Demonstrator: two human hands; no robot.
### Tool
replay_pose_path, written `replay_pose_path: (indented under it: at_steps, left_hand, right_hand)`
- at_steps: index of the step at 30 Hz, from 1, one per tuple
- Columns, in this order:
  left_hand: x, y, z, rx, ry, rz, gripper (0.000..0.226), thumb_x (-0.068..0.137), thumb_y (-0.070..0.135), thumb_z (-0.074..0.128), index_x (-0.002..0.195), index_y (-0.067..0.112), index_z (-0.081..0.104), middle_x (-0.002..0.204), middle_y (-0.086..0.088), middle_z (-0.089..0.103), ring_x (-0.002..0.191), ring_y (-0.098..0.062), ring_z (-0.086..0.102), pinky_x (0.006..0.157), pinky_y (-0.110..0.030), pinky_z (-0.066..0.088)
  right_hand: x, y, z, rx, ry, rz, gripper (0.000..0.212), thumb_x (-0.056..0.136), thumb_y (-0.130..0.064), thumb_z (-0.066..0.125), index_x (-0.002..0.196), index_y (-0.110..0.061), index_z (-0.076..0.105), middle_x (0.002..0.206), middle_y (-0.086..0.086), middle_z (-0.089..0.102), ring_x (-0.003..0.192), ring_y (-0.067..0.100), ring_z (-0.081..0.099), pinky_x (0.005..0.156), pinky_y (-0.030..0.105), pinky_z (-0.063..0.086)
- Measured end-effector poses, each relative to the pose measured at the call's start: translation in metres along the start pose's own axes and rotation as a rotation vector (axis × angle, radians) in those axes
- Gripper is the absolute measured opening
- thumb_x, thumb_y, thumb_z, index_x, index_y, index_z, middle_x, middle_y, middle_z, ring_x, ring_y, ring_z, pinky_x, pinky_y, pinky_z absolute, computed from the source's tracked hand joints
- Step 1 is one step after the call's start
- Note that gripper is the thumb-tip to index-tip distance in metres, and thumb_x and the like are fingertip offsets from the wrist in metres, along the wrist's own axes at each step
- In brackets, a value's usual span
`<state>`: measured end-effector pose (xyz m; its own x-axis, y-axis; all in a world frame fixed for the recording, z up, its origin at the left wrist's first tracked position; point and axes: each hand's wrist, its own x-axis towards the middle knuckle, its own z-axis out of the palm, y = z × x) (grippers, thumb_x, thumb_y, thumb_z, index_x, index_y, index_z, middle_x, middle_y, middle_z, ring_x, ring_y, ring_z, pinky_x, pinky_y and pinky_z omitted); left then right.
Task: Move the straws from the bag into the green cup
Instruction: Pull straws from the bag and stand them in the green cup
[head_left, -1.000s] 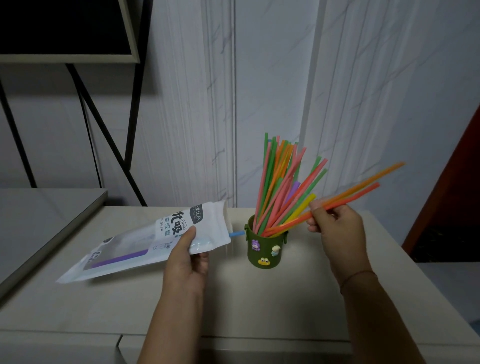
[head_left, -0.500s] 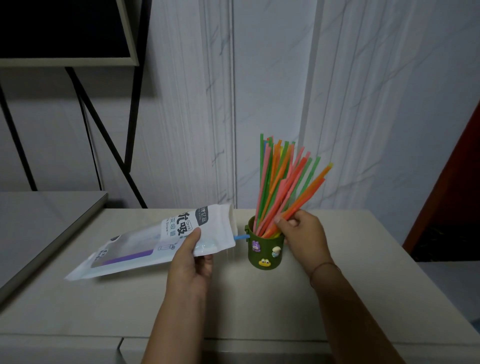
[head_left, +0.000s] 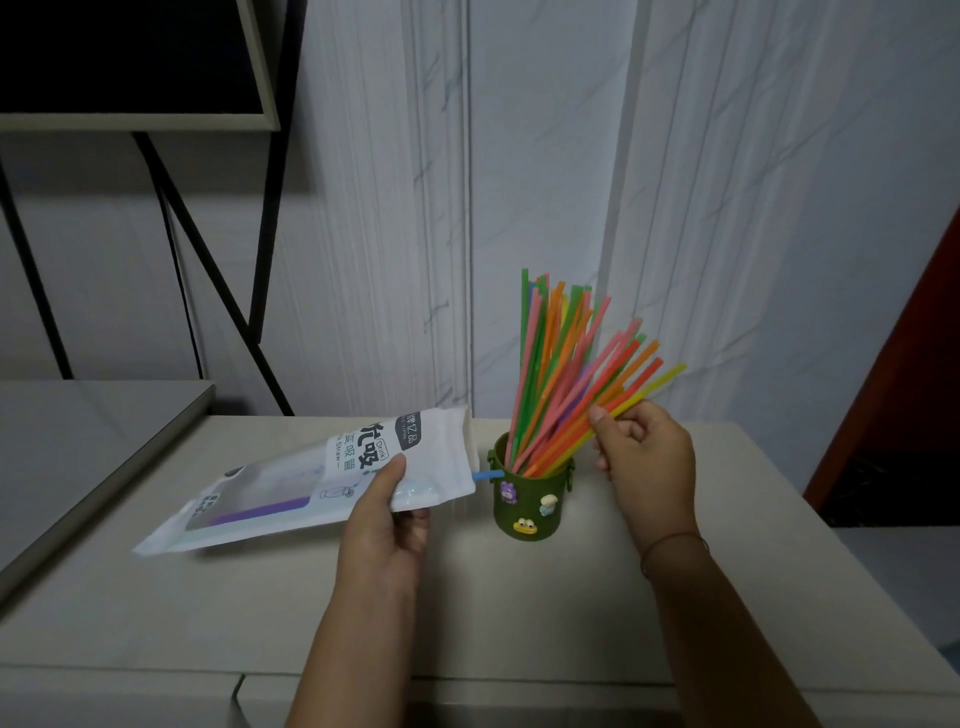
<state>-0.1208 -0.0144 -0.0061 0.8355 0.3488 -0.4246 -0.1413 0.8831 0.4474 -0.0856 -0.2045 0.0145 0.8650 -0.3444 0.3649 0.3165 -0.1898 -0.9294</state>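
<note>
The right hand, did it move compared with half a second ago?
Yes. The right hand moved right, away from the green cup, fingers on the leaning straws.

Pale beige bench (head_left: 519, 613) with a seam running along its front edge. Behind it there's a white wall (head_left: 545, 182) with grey marble-looking veins and vertical ridged panels. Up in the top left sits a dark board in a light frame (head_left: 135, 67) on thin black metal legs (head_left: 208, 260). A grey slab (head_left: 78, 431) lies off to the left, and a dark red door (head_left: 914, 364) shows at the right edge.
</note>
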Motion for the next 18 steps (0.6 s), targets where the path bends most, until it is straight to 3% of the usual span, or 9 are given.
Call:
replay_pose_path:
  at_steps: [3, 6, 10, 12, 15, 18]
  left_hand:
    - [0.000, 0.000, 0.001, 0.016, -0.016, 0.016, 0.028, 0.082, 0.000, 0.068, 0.103, 0.016, 0.060, 0.102, -0.005, 0.072, 0.088, -0.017, 0.069, 0.046, -0.022, 0.056]
    - [-0.001, 0.000, 0.001, 0.041, -0.044, 0.030, 0.025, 0.081, 0.001, 0.069, 0.098, 0.018, 0.061, 0.099, -0.003, 0.073, 0.089, -0.016, 0.070, 0.052, -0.025, 0.059]
    - [0.001, 0.000, 0.000, 0.082, -0.050, 0.068, 0.029, 0.080, 0.004, 0.071, 0.101, 0.022, 0.062, 0.101, 0.000, 0.073, 0.088, -0.013, 0.071, 0.055, -0.025, 0.060]
    - [0.002, 0.001, 0.000, 0.086, -0.057, 0.086, 0.030, 0.079, 0.004, 0.072, 0.102, 0.022, 0.062, 0.098, 0.001, 0.074, 0.081, -0.011, 0.073, 0.053, -0.024, 0.059]
    - [0.003, 0.003, -0.001, 0.078, -0.090, 0.117, 0.030, 0.079, 0.004, 0.072, 0.101, 0.022, 0.062, 0.092, 0.002, 0.077, 0.077, -0.010, 0.074, 0.053, -0.024, 0.058]
    - [0.004, 0.004, -0.002, 0.126, -0.135, 0.177, 0.029, 0.079, 0.006, 0.072, 0.101, 0.024, 0.064, 0.096, 0.004, 0.077, 0.084, -0.010, 0.074, 0.059, -0.024, 0.059]
  right_hand:
    - [0.000, 0.004, 0.001, -0.017, -0.008, 0.033, 0.021, 0.087, -0.018, 0.063, 0.068, -0.010, 0.057, 0.052, 0.002, 0.053, 0.042, 0.005, 0.047, 0.050, 0.018, 0.041]
    - [-0.001, 0.007, 0.001, -0.023, -0.040, 0.074, 0.018, 0.086, -0.017, 0.064, 0.070, -0.010, 0.058, 0.054, 0.002, 0.055, 0.040, 0.000, 0.048, 0.045, 0.012, 0.042]
    - [-0.005, 0.008, 0.001, 0.029, -0.101, 0.184, 0.017, 0.083, -0.017, 0.068, 0.088, -0.004, 0.058, 0.064, 0.009, 0.060, 0.047, 0.011, 0.053, 0.042, 0.017, 0.043]
    - [-0.007, 0.007, -0.002, -0.013, -0.136, 0.270, 0.021, 0.083, -0.022, 0.068, 0.086, -0.005, 0.057, 0.060, 0.007, 0.060, 0.044, 0.011, 0.051, 0.039, 0.018, 0.041]
    - [-0.013, 0.005, -0.005, -0.046, -0.310, 0.399, 0.035, 0.090, -0.031, 0.059, 0.066, -0.005, 0.058, 0.042, 0.001, 0.055, 0.035, 0.009, 0.046, 0.034, 0.015, 0.034]
    - [-0.022, -0.002, 0.001, 0.150, -0.515, 0.594, 0.039, 0.093, -0.036, 0.051, 0.072, -0.005, 0.060, 0.048, 0.005, 0.058, 0.033, 0.007, 0.046, 0.034, 0.014, 0.032]
